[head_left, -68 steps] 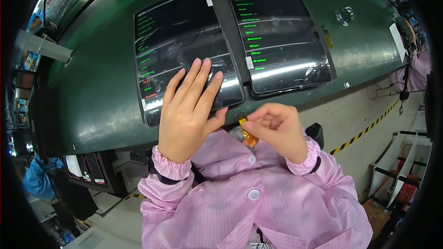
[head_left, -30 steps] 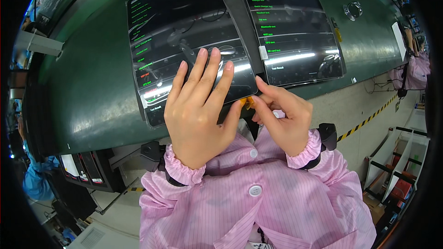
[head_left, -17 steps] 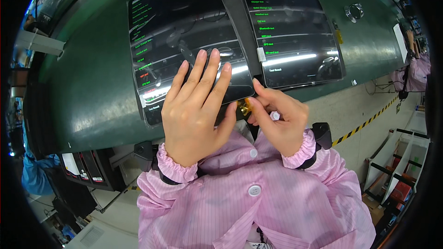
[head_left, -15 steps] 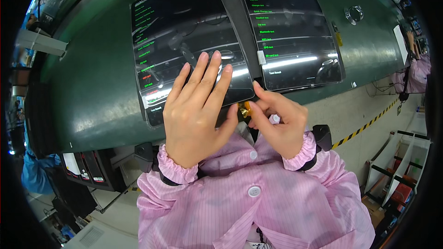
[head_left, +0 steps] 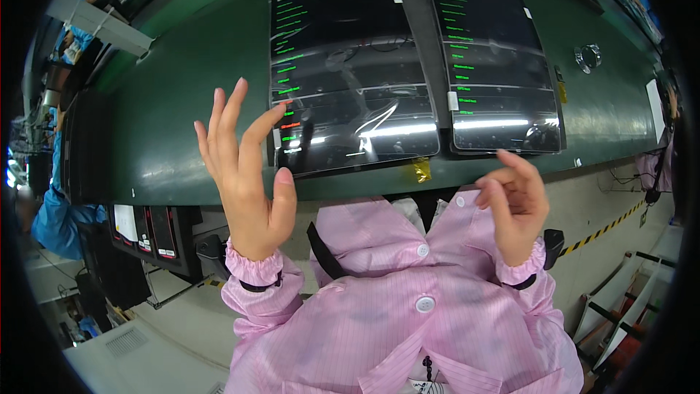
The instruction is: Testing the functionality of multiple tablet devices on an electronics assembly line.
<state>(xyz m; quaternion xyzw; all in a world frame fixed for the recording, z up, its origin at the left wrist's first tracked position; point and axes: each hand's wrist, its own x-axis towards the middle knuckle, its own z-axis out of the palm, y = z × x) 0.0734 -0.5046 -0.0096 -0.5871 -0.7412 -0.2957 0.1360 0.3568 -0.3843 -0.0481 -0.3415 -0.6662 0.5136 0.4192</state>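
Two dark tablets with lines of test text on their screens lie side by side on the green table. My left hand [head_left: 248, 168] is raised with spread fingers at the near left corner of the left tablet [head_left: 350, 73]; it holds nothing. Whether its index fingertip touches the screen I cannot tell. My right hand [head_left: 516, 208] hovers at the table's near edge, below the right tablet [head_left: 503, 66], with bent fingers apart and nothing between them. A crinkled piece of gold tape [head_left: 421, 169] hangs at the left tablet's near edge, between my hands.
A clear ring [head_left: 587, 58], like a tape roll, lies on the green table [head_left: 182, 102] right of the tablets. Farther right is a white sheet [head_left: 655, 109]. A grey post [head_left: 102, 23] stands at the far left. Black equipment [head_left: 157, 237] sits below the table's left part.
My left hand has lifted off the left tablet's screen and moved left. My right hand has let go of the gold tape and moved right. The view has shifted, too.
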